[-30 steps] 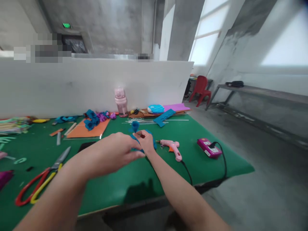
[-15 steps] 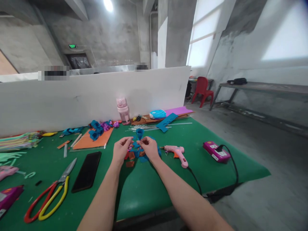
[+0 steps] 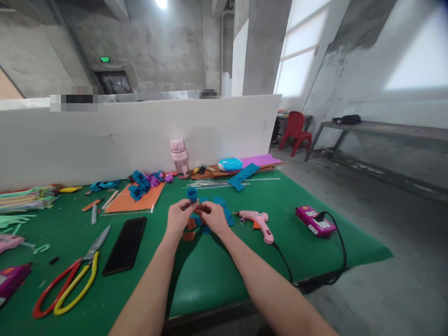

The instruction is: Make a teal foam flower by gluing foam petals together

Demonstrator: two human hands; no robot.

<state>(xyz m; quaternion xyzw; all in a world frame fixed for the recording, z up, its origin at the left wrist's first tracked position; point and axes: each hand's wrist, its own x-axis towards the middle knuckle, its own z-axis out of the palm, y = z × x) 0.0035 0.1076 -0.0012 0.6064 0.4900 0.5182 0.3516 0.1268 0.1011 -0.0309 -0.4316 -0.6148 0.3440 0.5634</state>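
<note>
A rolled blue felt flower (image 3: 192, 194) stands up from the fingertips of my left hand (image 3: 179, 218), which is closed around its lower end. Right beside it, my right hand (image 3: 215, 218) has its fingers pinched together close to the flower's base; what lies between them is hidden. Under and behind both hands are loose blue felt pieces (image 3: 220, 201). Small brown felt pieces (image 3: 189, 236) lie on the green table just below my left fingers.
To the right lie a pink glue gun (image 3: 254, 217) and a purple power box (image 3: 315, 221) with a black cord. On the left are a phone (image 3: 126, 245) and scissors (image 3: 82, 270). Blue felt flowers (image 3: 139, 184) rest on an orange sheet (image 3: 131, 203); a pink bottle (image 3: 179, 158) stands behind.
The blue flower has shifted left, from above my right fingertips to above my left ones. My hands have drawn closer together.
</note>
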